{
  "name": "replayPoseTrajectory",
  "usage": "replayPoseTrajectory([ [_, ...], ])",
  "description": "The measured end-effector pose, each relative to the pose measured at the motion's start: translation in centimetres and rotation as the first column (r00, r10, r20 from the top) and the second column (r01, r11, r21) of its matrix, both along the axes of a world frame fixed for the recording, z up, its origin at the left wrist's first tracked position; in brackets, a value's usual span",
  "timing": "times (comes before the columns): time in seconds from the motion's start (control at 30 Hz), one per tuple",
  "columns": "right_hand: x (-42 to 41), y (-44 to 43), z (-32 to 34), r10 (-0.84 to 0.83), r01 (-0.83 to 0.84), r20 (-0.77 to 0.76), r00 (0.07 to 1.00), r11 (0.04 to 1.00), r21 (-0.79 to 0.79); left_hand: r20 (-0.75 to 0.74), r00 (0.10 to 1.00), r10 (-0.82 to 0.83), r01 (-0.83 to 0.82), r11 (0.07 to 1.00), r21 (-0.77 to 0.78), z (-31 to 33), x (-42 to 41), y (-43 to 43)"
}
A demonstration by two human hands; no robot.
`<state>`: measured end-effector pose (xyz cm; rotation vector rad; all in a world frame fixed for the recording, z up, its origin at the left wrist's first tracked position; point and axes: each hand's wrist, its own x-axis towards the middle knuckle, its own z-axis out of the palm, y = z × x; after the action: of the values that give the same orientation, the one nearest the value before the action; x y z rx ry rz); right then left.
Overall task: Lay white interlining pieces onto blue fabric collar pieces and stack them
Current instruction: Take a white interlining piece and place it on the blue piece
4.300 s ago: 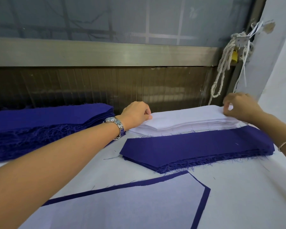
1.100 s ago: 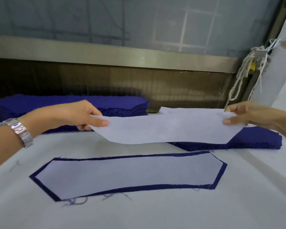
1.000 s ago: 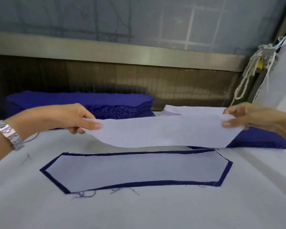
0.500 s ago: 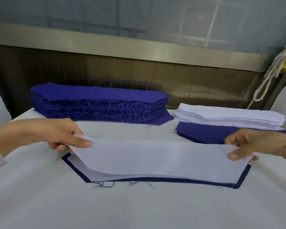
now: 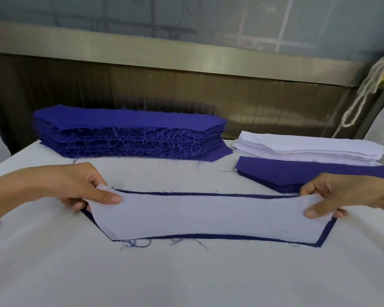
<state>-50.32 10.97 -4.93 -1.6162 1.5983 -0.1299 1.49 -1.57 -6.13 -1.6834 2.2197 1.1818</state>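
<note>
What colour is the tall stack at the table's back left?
The tall stack is deep blue, frayed at its edges; head view.

- The interlining piece point(image 5: 208, 216) is thin white cloth, matt and smooth (almost papery), softly creased at its ends.
- The blue collar piece point(image 5: 208, 236) under it is matt woven cloth with loose frayed threads along the edge.
- The blue stack point(image 5: 129, 120) has the same matt weave, and its cut sides are rough with fuzz.
- The table point(image 5: 186, 273) has a matt white cloth cover.
- The rail point(image 5: 142, 44) is brushed metal, dully shining.
- The rope point(image 5: 377, 72) is twisted white cord.
</note>
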Motion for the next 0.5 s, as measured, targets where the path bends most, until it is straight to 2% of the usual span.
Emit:
replayPoseTrajectory([
  [0.27, -0.3, 0.3, 0.1, -0.036, 0.036, -0.007, 0.999, 0.999, 0.001, 0.011, 0.998, 0.057, -0.056, 0.998, -0.041, 0.1, -0.7, 0.6],
  [0.5, -1.0, 0.3, 0.2, -0.053, 0.052, -0.095, 0.994, 0.999, -0.012, 0.024, 0.998, 0.049, -0.047, 0.996, -0.075, 0.2, -0.7, 0.9],
])
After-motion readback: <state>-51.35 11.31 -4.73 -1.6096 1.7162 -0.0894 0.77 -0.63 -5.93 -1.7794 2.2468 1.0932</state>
